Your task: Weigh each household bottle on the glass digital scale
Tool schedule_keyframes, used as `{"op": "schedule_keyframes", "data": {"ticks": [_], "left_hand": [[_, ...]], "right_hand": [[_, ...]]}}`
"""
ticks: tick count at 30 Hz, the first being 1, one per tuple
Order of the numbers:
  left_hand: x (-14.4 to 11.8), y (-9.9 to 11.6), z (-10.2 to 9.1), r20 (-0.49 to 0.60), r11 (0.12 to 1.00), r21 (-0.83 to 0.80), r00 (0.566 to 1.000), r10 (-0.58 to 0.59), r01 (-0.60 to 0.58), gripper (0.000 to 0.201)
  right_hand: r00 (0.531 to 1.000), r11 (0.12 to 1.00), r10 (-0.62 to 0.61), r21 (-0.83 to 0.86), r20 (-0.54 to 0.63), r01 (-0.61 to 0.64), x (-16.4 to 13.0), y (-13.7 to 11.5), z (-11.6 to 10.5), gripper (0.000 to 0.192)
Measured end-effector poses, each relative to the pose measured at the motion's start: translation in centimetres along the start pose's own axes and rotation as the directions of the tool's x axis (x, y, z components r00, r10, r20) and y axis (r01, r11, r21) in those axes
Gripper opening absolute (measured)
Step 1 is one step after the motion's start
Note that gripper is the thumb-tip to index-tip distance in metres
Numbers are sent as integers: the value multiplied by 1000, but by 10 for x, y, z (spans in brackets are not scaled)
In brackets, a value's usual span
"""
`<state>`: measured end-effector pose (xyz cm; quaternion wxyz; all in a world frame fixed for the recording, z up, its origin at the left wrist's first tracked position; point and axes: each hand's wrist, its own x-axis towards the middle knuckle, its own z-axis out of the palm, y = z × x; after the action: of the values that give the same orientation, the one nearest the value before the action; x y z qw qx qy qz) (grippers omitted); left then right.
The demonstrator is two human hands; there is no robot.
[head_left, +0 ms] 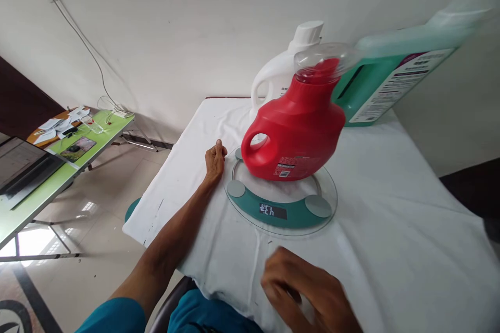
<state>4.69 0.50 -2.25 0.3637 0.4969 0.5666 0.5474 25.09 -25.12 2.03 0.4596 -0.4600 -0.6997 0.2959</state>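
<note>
A red jug-shaped bottle with a side handle and a clear cap stands on a round glass scale. The scale's green front band carries a small lit display. My left hand rests on the white cloth just left of the scale, its fingers curled with the thumb up and nothing visible in them. In front of the scale, my right hand hovers near the table's front edge, slightly blurred. Its fingers are curled in, and I see nothing held. Neither hand touches the bottle.
Behind the red bottle stand a white handled bottle and a large green jug with a label. White cloth covers the table. To the left, a green table holds a laptop, a mouse and papers.
</note>
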Motion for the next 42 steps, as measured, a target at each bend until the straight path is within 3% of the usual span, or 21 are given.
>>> {"op": "schedule_keyframes", "data": {"ticks": [1, 2, 6, 11, 19, 30, 42], "left_hand": [[0, 0, 0, -1, 1000, 0, 1000, 3, -3, 73], [-1, 0, 0, -2, 1000, -2, 1000, 6, -6, 73], [-2, -3, -2, 4, 1000, -3, 1000, 20, -20, 72], [-2, -4, -3, 16, 999, 23, 999, 31, -31, 72], [-4, 2, -3, 31, 996, 68, 998, 48, -50, 72], [-4, -1, -7, -77, 1000, 24, 997, 18, -16, 69], [-6, -3, -12, -63, 999, 16, 997, 43, -43, 66]], "right_hand": [[988, 998, -57, 36, 147, 53, 7, 5, 4, 33], [975, 995, -96, 47, 200, 88, 12, 11, 7, 35], [962, 965, -224, -100, 156, 241, 17, 37, 19, 38], [923, 863, -352, -330, 154, 383, 9, 52, 30, 38], [965, 919, -256, -298, 51, 259, 9, 55, 29, 39], [954, 876, -292, -381, 70, 296, 7, 59, 31, 37], [961, 887, -274, -374, 49, 272, 7, 57, 30, 36]]}}
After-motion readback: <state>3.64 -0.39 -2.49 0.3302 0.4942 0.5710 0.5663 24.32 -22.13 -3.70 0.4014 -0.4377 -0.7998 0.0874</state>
